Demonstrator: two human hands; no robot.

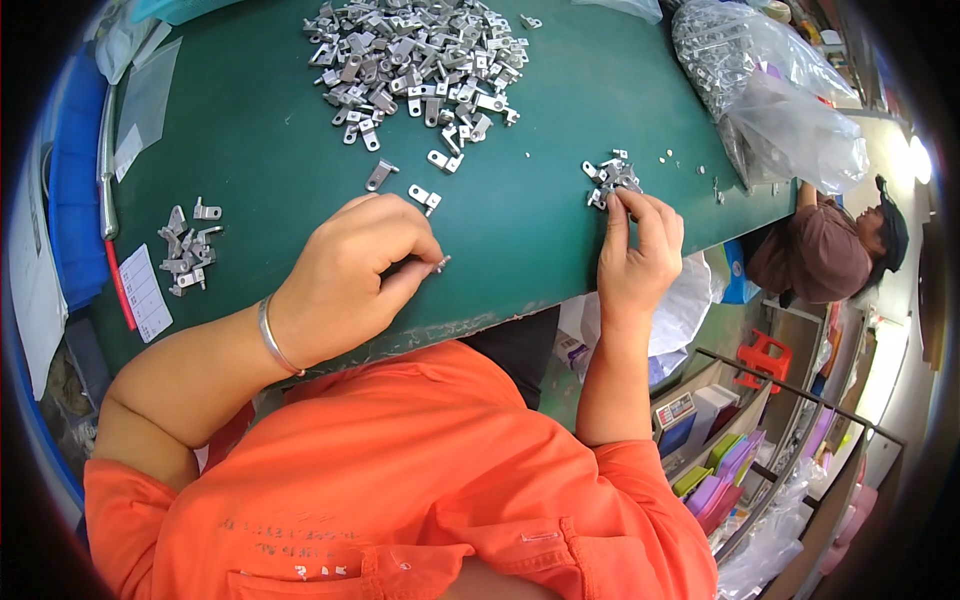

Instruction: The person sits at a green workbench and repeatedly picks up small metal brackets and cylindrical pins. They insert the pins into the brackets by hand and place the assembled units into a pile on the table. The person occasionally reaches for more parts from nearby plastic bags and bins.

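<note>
My left hand [345,275], a metal bangle at its wrist, is closed in a pinch low over the green table. A small metal bracket [443,264] pokes out at its fingertips, mostly hidden. Farther right, the thumb and fingers of my right hand [643,250] are pressed together at the near edge of a small pile of metal brackets [606,176]. What they hold there is hidden. Beyond my left hand lie a few single brackets, one [380,175] beside the others. A large heap of silver brackets [415,60] spreads at the far middle.
Another small bracket pile [188,250] lies at left, near a white paper slip [146,292] and a blue bin [80,180]. Clear plastic bags [790,120] stand at the far right corner. A co-worker [825,245] sits beyond the table's right edge, near a red stool [764,358].
</note>
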